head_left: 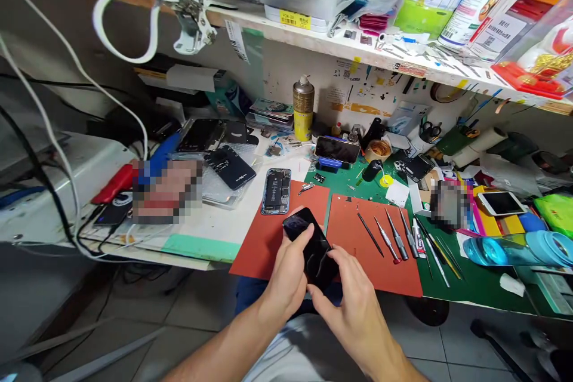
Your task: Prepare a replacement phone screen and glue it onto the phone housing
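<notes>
A black smartphone [319, 253], its dark glossy face turned up, is held over the front edge of the red mats. My left hand [289, 271] wraps round its left side, with the thumb lying on the glass. On the other side my right hand [349, 286] grips the right edge and the lower end between thumb and fingers. Just beyond, an opened phone [276, 192] with its battery and inner parts showing lies at the edge of the red mat [253, 245]. Small metal parts [306, 187] rest beside it.
Screwdrivers [396, 234] and tweezers [436, 259] lie on the right. A blue bottle [514, 249] is on its side at far right. Behind stand a spray can [303, 108] and a propped phone [336, 149]. A loaded shelf [313, 36] overhangs the bench. Cables hang at left.
</notes>
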The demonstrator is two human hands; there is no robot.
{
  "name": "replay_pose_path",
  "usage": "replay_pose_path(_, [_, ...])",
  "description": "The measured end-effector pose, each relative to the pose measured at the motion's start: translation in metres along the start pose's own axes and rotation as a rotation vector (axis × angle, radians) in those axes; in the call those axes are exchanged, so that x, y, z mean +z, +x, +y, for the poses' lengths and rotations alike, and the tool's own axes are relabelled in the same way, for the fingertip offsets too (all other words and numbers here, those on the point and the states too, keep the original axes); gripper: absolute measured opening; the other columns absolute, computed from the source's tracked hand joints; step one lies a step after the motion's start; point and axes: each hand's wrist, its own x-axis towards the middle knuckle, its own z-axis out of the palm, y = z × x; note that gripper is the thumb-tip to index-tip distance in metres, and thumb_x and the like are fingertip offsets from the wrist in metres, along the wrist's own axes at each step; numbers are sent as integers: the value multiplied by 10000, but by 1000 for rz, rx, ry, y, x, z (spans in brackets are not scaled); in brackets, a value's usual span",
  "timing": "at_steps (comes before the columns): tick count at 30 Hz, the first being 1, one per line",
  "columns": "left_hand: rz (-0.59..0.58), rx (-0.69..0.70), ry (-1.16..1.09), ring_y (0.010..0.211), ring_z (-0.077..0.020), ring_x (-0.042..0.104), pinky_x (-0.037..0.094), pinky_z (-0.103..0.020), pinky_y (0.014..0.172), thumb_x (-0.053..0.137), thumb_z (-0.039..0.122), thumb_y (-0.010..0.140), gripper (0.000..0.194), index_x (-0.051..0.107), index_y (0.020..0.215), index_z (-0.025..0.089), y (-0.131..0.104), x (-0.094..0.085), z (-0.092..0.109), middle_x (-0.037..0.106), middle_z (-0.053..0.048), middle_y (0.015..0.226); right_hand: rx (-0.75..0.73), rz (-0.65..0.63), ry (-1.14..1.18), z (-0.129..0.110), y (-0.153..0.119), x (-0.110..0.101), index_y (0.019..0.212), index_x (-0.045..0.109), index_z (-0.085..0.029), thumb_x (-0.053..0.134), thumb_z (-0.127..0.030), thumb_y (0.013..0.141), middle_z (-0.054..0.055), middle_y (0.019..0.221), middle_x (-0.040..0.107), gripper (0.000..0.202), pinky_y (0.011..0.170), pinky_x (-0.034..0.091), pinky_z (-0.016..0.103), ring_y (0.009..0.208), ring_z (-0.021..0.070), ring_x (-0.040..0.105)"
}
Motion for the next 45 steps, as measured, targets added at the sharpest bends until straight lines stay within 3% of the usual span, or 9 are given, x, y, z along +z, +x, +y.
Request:
replay_pose_path(6, [-77,125,166,1543,-248,493,387,-340,1232,778,678,925,703,587,1542,399,6,-28,7,653,-36,1546,569,-56,914,16,0,-11,1322,767,-229,863,-479,888,142,1296,801,510,1097,588,503,1157,322,771])
replay_pose_path(9, [-193,18,98,1393,-316,636,492,-406,1149,736,716,929,667,725,1391,235,15,-39,9,737,-146,1410,786,-110,1392,17,-3,-10,1265,790,-183,803,-570,925,166,1236,822,516,1046,595,507,1082,316,796])
replay_pose_path(13, [-311,-93,80,956,-300,777,597,-359,784,828,650,870,598,803,1136,115,18,-38,3,820,-180,1078,914,-176,1618,16,-12,4,1234,794,-166,747,-573,966,160,1222,831,490,1022,600,432,1075,282,814])
replay_pose_path(17, [-270,-82,95,825,-257,772,560,-297,670,892,594,829,524,813,1046,123,15,-39,0,817,-135,917,868,-185,1427,21,-24,13,1294,771,-181,706,-592,998,163,1239,822,510,1014,619,510,1072,312,819])
replay_pose_path(21, [-236,-113,138,707,-241,751,491,-272,528,891,619,820,541,814,1051,135,16,-49,5,802,-123,859,636,-231,850,32,-15,-6,1190,813,-186,577,-688,1042,137,1021,833,575,770,664,440,839,278,793])
replay_pose_path(25, [-171,-102,154,594,-192,675,441,-255,483,903,662,777,581,812,1035,150,22,-63,11,779,-84,788,210,-135,79,40,54,-31,1048,802,-220,576,-538,1092,84,914,782,393,764,613,365,800,231,738])
replay_pose_path(28, [-129,-89,157,552,-161,606,443,-261,497,906,669,766,579,807,1020,158,27,-73,11,755,-57,758,-63,-286,-254,42,137,-28,1120,776,-191,534,-349,1115,118,1030,753,289,849,574,381,928,249,719])
replay_pose_path(34, [-104,-103,176,575,-140,538,433,-255,545,877,705,786,571,775,974,175,32,-87,3,641,11,684,-42,-548,-340,54,258,15,955,790,-155,597,-147,1059,84,947,734,219,874,514,328,888,200,697])
replay_pose_path(45, [-119,-125,222,604,-138,489,411,-235,534,809,753,825,571,717,906,195,36,-92,1,568,17,707,239,-722,-333,71,282,44,1341,682,-188,706,-402,1064,104,1356,701,351,976,641,457,1138,247,724])
